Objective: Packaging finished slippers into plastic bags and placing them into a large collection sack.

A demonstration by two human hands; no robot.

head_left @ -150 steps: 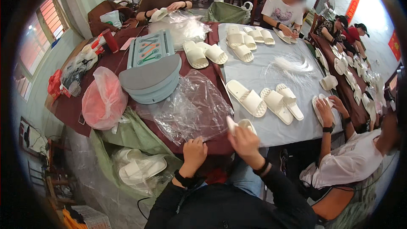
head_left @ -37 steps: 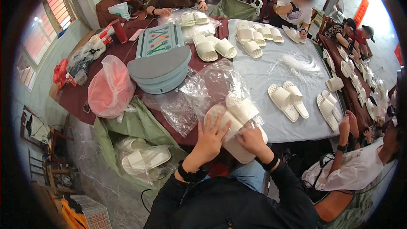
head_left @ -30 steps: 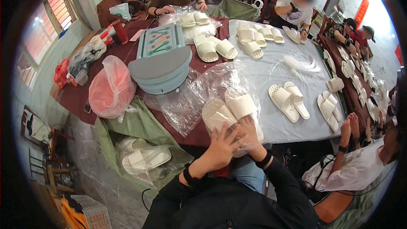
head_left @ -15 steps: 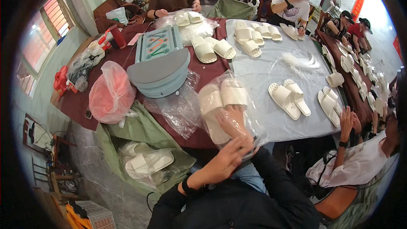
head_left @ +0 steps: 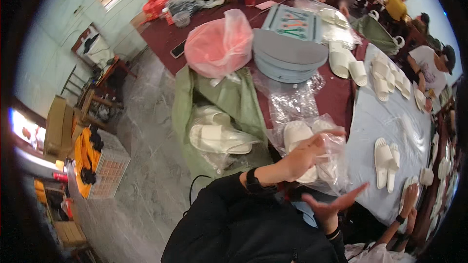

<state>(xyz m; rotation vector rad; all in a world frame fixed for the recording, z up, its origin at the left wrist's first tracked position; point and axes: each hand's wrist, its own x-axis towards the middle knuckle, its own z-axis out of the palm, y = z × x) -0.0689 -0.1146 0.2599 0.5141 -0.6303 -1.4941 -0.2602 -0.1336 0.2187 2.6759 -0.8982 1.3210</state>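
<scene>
A pair of cream slide slippers (head_left: 295, 135) lies in a clear plastic bag (head_left: 337, 168) at the table's near edge. Across the bag reaches my left hand (head_left: 304, 158), its fingers stretched out to the right over the film and slippers; blur softens the fingertips. Close to my body, right of the bag's lower end, my right hand (head_left: 331, 208) is spread open, thumb apart, holding nothing. To the left, another bagged slipper pair (head_left: 214, 139) rests in an open green sack (head_left: 183, 112).
A grey-blue rounded case (head_left: 290, 56) and a pink plastic bag (head_left: 214, 46) stand on the dark red cloth (head_left: 336, 97). Loose slippers (head_left: 386, 160) lie on the grey cloth (head_left: 365, 136). A co-worker's hands (head_left: 410, 204) are at the right. A crate (head_left: 111, 168) stands on the floor.
My view has swung left. My right hand has come out of the bag and spread open. My left hand has moved from beside my right wrist onto the bagged slippers.
</scene>
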